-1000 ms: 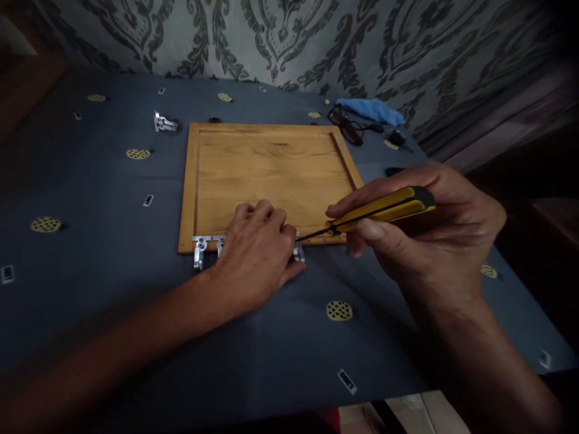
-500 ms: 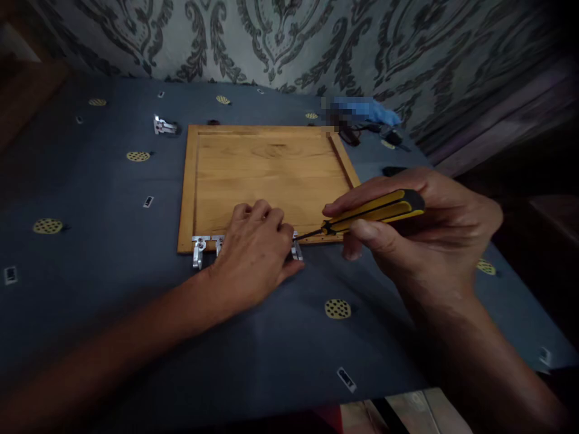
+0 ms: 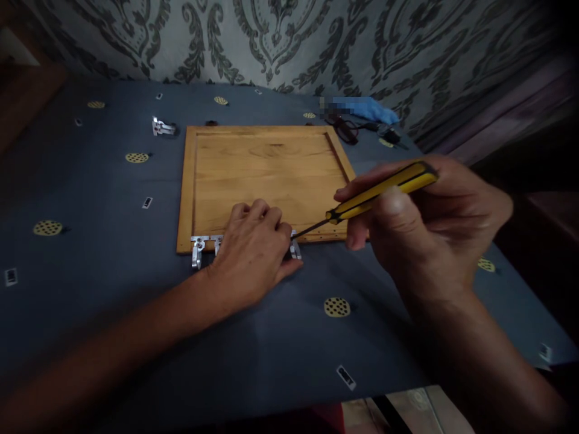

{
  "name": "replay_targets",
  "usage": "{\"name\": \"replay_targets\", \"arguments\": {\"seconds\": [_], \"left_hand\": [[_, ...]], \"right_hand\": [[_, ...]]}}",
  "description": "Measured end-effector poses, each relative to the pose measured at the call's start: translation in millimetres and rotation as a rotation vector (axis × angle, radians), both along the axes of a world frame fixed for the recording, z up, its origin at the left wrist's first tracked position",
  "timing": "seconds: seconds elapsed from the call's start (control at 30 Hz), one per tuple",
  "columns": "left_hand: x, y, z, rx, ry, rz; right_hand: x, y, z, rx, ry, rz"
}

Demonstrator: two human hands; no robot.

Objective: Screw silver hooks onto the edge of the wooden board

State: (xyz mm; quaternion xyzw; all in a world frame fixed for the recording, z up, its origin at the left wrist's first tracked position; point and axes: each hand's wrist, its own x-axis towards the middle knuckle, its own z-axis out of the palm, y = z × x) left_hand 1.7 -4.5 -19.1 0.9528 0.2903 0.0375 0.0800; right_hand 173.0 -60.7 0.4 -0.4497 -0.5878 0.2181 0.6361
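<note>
A wooden cabinet door [image 3: 266,175] lies flat, its raised frame facing up. Along its near edge sit metal hinges: one at the left corner [image 3: 197,253], another partly covered [image 3: 218,245], and a third hinge [image 3: 295,248] by my left thumb. My left hand [image 3: 253,253] rests over this edge with bent fingers, gripping the third hinge; its fingertips are hidden. In my right hand [image 3: 438,229] is a yellow and black screwdriver [image 3: 380,191], tilted, thumb and fingers around its handle. The tip of its shaft meets the third hinge; the screw there is too small to see.
A loose hinge [image 3: 163,126] lies beyond the door's far left corner. At the back right are dark glasses [image 3: 347,130], a black item with a cord [image 3: 389,134] and blue cloth [image 3: 373,110]. A patterned wall rises behind the dark blue tablecloth [image 3: 113,253].
My right hand has shifted slightly right and up, and the screwdriver handle has rolled in its fingers. The tip stays at the hinge. My left hand keeps its place on the door.
</note>
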Motion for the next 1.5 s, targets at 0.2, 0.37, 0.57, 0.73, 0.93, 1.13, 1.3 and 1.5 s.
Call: {"name": "replay_targets", "arguments": {"seconds": [0.2,0.37,0.57,0.73,0.93,1.13,1.3,1.5], "left_hand": [[-1,0,-2.8,0.013,-0.030,-0.006],[-1,0,-3.2,0.025,-0.039,-0.010],[0,0,-1.0,0.016,-0.030,-0.005],[0,0,0.6,0.005,-0.009,0.000],[0,0,-1.5,0.031,-0.026,-0.003],[-1,0,-3.3,0.067,-0.041,-0.008],[0,0,-1.1,0.056,-0.025,-0.010],[0,0,0.5,0.021,-0.007,0.002]], "right_hand": [[2,3,0.1,0.048,0.031,-0.088],[1,2,-1.5,0.007,0.014,-0.057],[1,1,-4.1,0.005,0.009,-0.034],[1,2,-4.3,-0.011,0.019,-0.038],[2,1,-4.5,-0.022,0.009,-0.024],[-2,0,-1.4,-0.037,-0.012,0.007],[2,-1,3.8,-0.073,-0.054,0.040],[7,-1,8.0,-0.135,-0.094,0.114]]}}
